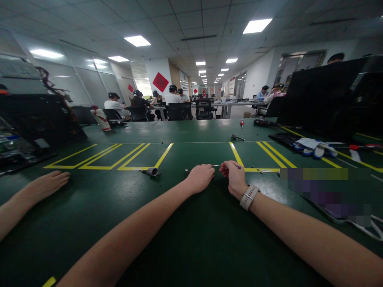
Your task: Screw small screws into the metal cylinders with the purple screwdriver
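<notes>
My right hand (235,179), with a watch on its wrist, is closed around a slim screwdriver (216,166). Its thin metal shaft points left toward my left hand, and most of the handle is hidden by my fingers. My left hand (200,178) is curled with the knuckles up, close to the shaft's tip; what lies inside its fingers is hidden. A small metal piece (187,170) shows just left of that hand, and I cannot tell whether the hand holds it. Farther left, a cylindrical metal part (152,172) lies on the green table (191,239).
Another person's hand (49,184) rests flat at the left. Small screws (261,172) lie right of my right hand. Beyond are a metal part (237,138), a power tool (265,123) and gloves (314,147). Black equipment cases (326,95) stand at both sides. Several people sit farther back.
</notes>
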A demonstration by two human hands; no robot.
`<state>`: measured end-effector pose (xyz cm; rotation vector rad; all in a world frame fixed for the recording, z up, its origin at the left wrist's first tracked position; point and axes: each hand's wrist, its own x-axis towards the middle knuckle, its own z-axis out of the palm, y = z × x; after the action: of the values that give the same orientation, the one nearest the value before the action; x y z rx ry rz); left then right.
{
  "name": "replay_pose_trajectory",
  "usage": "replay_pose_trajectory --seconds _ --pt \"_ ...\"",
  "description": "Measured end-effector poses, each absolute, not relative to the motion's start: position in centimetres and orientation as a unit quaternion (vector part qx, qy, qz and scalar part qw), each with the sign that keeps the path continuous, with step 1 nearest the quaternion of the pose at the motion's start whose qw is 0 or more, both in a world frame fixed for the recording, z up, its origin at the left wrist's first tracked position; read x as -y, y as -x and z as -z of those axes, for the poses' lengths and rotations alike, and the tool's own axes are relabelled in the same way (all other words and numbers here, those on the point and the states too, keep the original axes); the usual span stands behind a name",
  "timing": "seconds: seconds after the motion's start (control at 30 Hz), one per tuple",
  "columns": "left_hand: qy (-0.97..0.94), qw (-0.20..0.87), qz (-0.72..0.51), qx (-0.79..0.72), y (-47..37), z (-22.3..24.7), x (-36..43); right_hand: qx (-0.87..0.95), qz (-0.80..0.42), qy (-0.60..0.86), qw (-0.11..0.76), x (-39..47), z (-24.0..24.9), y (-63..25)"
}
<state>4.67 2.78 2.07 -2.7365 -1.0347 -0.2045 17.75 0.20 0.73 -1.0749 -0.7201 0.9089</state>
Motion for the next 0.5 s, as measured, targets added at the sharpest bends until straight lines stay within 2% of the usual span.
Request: replay_pose_trajectory --seconds 0.13,0.5 --pt "0.920 0.112 0.048 0.373 -3.6 -2.1 -2.1 0.318 -0.408 0.486 0.705 -0.3 -0.6 -17.8" --pt "0.903 0.049 0.029 0.425 0.9 -2.7 1.3 0.336 -0.432 0.489 0.680 -0.4 -0.1 -18.1"
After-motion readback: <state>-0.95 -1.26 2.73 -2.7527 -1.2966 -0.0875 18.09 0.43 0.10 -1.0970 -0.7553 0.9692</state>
